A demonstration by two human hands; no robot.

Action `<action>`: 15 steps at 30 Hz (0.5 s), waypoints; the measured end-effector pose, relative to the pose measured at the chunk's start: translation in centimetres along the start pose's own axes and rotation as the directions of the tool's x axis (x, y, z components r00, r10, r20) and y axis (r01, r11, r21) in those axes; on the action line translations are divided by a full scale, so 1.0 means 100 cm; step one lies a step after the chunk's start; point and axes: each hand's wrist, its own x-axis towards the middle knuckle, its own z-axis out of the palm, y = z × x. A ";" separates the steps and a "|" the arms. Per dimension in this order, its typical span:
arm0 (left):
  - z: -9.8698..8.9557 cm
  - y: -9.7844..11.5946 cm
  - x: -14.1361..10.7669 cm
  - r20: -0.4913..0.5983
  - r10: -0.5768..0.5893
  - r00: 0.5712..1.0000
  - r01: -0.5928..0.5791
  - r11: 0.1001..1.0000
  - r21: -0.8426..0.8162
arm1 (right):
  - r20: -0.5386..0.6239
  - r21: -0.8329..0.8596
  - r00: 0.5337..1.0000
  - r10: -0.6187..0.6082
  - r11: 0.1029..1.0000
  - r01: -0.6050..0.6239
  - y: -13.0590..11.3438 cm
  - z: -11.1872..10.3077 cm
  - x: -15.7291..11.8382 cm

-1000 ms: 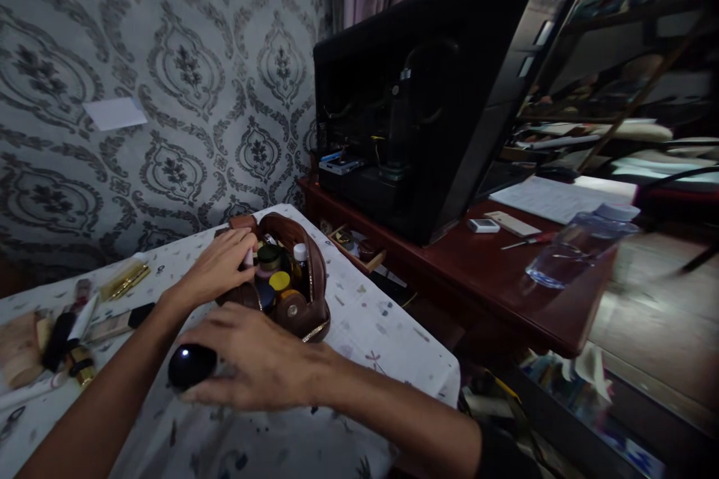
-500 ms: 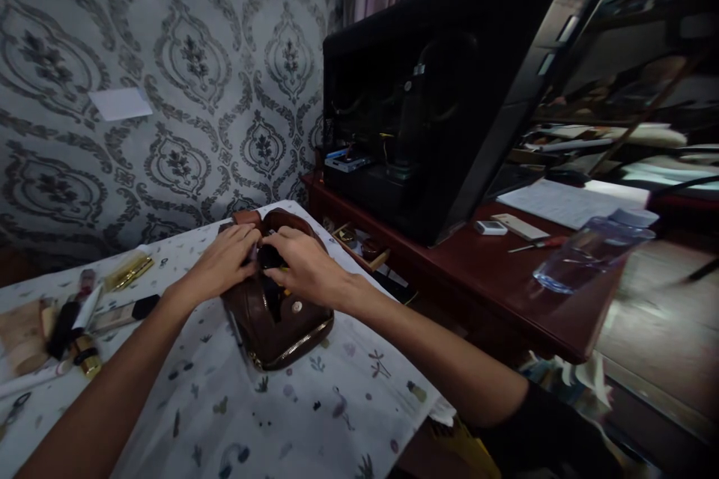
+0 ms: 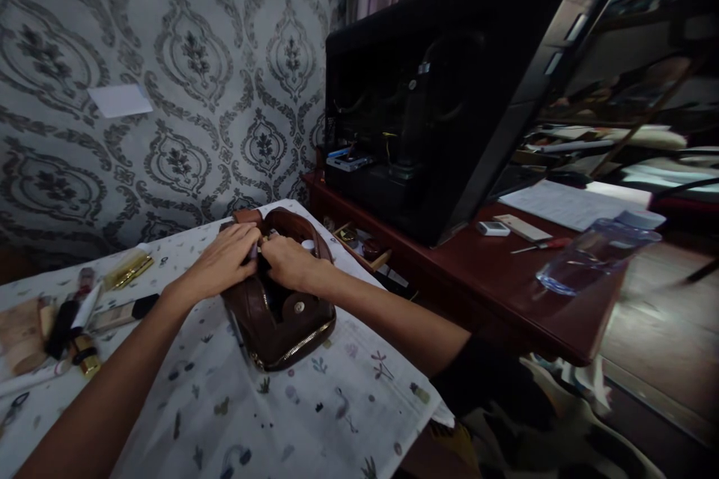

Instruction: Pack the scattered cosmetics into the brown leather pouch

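Observation:
A brown leather bag with a gold zip lies open on the cloth-covered table. My left hand is on the bag's left edge, fingers bent over the rim and pressed together; what they grip is hard to make out. Inside the opening, my right hand has its fingers curled down, the tips hidden in the bag. A small white round cap shows beside the right hand, within the bag.
Cosmetics, among them a gold-trimmed tube, lie at the left on the patterned cloth. On the right, a dark red desk holds a black computer case, papers and a clear bottle. Below is an open drawer.
My right hand has moved deeper into the bag and its fingers have closed up. The dark object that it was near no longer shows; the white cap has come into view.

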 end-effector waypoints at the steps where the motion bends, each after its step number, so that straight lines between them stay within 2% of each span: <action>1: 0.000 0.000 0.000 0.003 -0.002 1.000 0.002 1.000 0.005 | -0.001 -0.002 1.000 0.005 1.000 -0.005 0.000 0.000 0.000; 15: -0.001 -0.002 0.000 0.014 -0.017 1.000 0.017 0.999 0.030 | -0.012 -0.029 0.997 0.073 0.997 -0.074 -0.008 -0.004 0.000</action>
